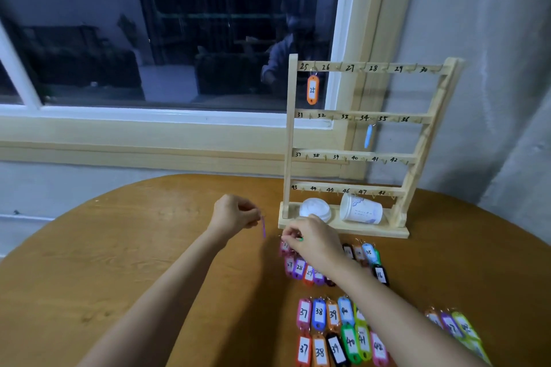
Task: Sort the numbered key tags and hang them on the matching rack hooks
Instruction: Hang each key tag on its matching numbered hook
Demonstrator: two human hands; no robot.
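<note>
L hand point(235, 213) fingers pinch purple tag point(264, 228) by its ring; it hangs above the counter point(149, 247), just left of rack point(357, 231) at far edge. R hand point(313, 240) fingers pinch green tag point(301, 238) among loose tags point(319, 311) btwn rack and near edge. Orange tag point(312, 90) hangs on hook 25.

Table point(119, 262) left half: bare wood, wide passage up to the window wall. Rack point(290, 128) stands far right; two cups point(362, 210) lie on its base, blocking under the bottom rail. Tag rows point(328, 328) crowd the wood just before it. Upper rails mostly free, bar orange tag point(312, 89), blue tag point(368, 135)
</note>
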